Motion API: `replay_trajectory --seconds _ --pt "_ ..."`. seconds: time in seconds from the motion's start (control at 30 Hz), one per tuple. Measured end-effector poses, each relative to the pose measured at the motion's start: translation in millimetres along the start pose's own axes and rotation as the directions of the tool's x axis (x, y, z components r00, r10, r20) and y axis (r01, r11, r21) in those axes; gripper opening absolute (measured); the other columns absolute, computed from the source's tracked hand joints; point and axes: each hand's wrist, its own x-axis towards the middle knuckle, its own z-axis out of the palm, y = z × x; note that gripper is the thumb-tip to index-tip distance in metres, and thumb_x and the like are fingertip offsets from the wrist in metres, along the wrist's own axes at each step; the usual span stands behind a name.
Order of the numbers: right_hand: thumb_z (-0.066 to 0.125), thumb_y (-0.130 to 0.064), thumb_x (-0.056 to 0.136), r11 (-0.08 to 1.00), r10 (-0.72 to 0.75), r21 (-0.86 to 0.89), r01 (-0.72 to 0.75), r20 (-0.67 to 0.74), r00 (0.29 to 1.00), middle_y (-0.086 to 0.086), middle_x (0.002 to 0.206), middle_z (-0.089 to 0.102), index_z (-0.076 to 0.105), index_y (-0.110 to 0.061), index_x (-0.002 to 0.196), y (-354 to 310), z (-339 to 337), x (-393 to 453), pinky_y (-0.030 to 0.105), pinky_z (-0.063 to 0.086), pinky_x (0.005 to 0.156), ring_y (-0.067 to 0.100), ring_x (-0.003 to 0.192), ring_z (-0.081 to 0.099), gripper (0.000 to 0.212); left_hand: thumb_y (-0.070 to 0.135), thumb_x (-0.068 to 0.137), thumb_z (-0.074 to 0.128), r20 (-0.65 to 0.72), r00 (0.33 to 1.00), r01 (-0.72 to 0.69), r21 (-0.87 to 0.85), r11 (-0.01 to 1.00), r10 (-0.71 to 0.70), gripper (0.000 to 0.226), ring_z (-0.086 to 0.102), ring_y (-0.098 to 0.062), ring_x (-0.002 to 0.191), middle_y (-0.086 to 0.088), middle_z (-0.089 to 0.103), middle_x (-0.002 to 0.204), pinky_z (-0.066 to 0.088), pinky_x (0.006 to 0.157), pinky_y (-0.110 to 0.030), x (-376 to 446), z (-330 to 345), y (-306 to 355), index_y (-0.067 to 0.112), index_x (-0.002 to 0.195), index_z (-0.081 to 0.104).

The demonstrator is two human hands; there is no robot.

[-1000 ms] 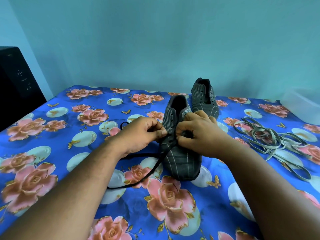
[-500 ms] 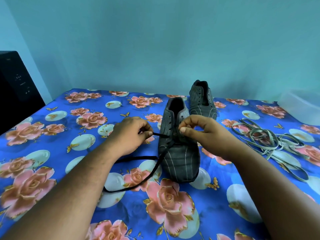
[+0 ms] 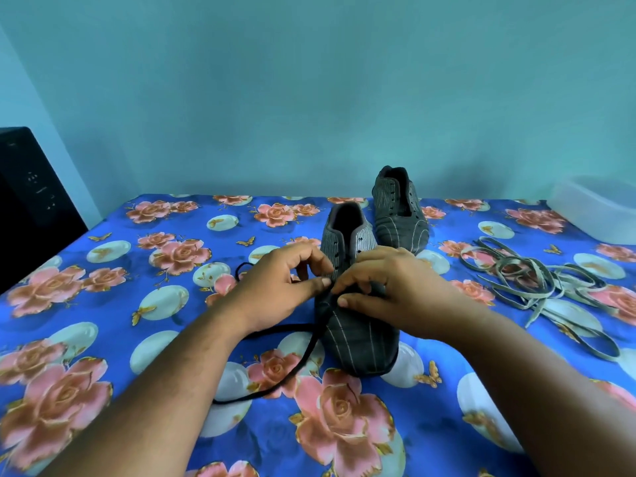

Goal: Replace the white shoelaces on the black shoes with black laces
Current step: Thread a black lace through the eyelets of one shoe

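A bright blue cloth printed with pink roses and pale circles (image 3: 103, 304) covers the flat surface, which runs back to a plain teal wall (image 3: 309, 98). A black box-like object (image 3: 31, 201) stands at the far left, cut off by the frame edge, and a translucent plastic tub (image 3: 599, 208) sits at the far right, also partly out of view. The near dark grey pinstriped shoe (image 3: 358, 339) lies toe toward the camera at the centre, with the second matching shoe (image 3: 399, 208) just behind it and to the right. A loose tangle of pale removed laces (image 3: 537, 280) lies well to the right. A thin black lace (image 3: 296, 370) trails from the near shoe's eyelets leftward over the cloth. The left hand (image 3: 278, 290) and right hand (image 3: 395, 290) meet over the eyelets, fingers curled; they hide the lace there, so whether either pinches it cannot be told.
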Motion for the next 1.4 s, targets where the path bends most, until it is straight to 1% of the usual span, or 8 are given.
replay_trajectory --seconds 0.17,0.33,0.53,0.67,0.8,1.1,1.27,1.4 --pt "0.066 -0.018 0.099 0.894 0.159 0.423 -0.15 0.014 0.987 -0.013 0.079 0.066 0.071 -0.02 0.097 -4.3 -3.6 -2.6 0.017 0.044 0.066 0.001 0.071 0.056 0.006 0.011 0.091 0.076 0.056 0.998 0.033 -0.079 0.996 -0.029 0.019 0.049 0.004 0.068 0.025 0.06 0.076 0.041 0.073 -0.012 2.0 6.0 -6.1 0.029 0.098 0.071" --pt "0.06 -0.023 0.1 0.745 0.221 0.615 -0.257 0.135 0.966 0.006 0.089 0.068 0.067 -0.01 0.101 0.2 -2.2 -3.5 0.037 0.05 0.079 0.012 0.083 0.057 0.015 0.032 0.084 0.075 0.103 0.995 0.018 -0.176 0.984 0.001 0.007 0.051 -0.012 0.077 0.013 0.054 0.082 0.045 0.076 -0.03 4.1 13.8 -7.2 0.038 0.085 0.074" --pt "0.067 -0.053 0.091 0.927 0.095 0.361 -0.098 0.028 0.995 0.005 0.08 0.065 0.069 -0.023 0.094 -7.6 -4.4 -4.6 0.047 0.049 0.068 0.027 0.074 0.058 0.03 0.034 0.084 0.072 0.112 0.994 0.021 -0.168 0.986 -0.002 0.009 0.05 -0.01 0.074 0.013 0.057 0.078 0.043 0.07 -0.029 2.7 14.4 -7.1 0.043 0.084 0.071" --pt "0.079 -0.039 0.086 0.938 0.136 0.328 -0.11 -0.057 0.989 -0.001 0.069 0.061 0.064 -0.018 0.076 -9.3 -3.6 -2.4 0.04 0.046 0.059 0.02 0.065 0.054 0.028 0.018 0.087 0.079 0.078 0.997 0.032 -0.181 0.983 -0.018 0.015 0.047 -0.005 0.07 0.02 0.058 0.071 0.041 0.067 -0.02 2.5 14.6 -5.2 0.031 0.085 0.072" --pt "0.083 -0.019 0.085 0.819 0.233 0.531 -0.215 0.034 0.972 0.0 0.073 0.065 0.066 -0.019 0.093 -5.5 -7.9 -4.2 0.023 0.042 0.061 0.006 0.064 0.052 0.019 0.029 0.082 0.079 0.028 1.0 0.01 -0.167 0.986 -0.005 0.004 0.046 -0.003 0.07 0.014 0.06 0.076 0.039 0.067 -0.019 3.0 14.2 -1.3 0.028 0.084 0.076" --pt "0.052 0.0 0.097 0.402 0.277 0.897 -0.185 0.073 0.958 0.008 0.068 0.049 0.062 -0.015 0.103 -5.1 -28.5 -5.2 0.031 0.054 0.071 0.026 0.067 0.064 0.018 0.022 0.091 0.074 0.061 0.997 -0.045 -0.049 0.998 0.048 0.007 0.05 0.004 0.076 0.005 0.056 0.088 0.037 0.076 -0.009 2.1 14.7 -1.1 0.027 0.087 0.072" --pt "0.052 -0.003 0.096 0.234 0.457 0.964 -0.126 0.005 0.89 0.002 0.061 0.035 0.054 -0.016 0.096 -0.8 -44.5 -4.1 0.03 0.052 0.047 0.015 0.039 0.044 0.013 0.026 0.094 0.071 0.1 0.995 -0.02 -0.067 0.998 0.026 0.005 0.05 0.005 0.08 0.006 0.055 0.091 0.036 0.113 -0.043 1.7 16.2 -5.1 0.029 0.09 0.07" --pt "0.053 -0.005 0.1 0.406 0.706 0.903 -0.14 -0.212 0.676 -0.004 0.058 0.041 0.053 -0.022 0.091 28.8 -61.0 -10.0 0.019 0.027 0.04 0.01 0.04 0.029 0.019 0.022 0.094 0.07 0.101 0.994 -0.032 -0.09 0.995 0.041 0.003 0.051 0.013 0.09 0.025 0.058 0.088 0.028 0.118 -0.051 1.3 16.4 -1.6 0.019 0.095 0.071"
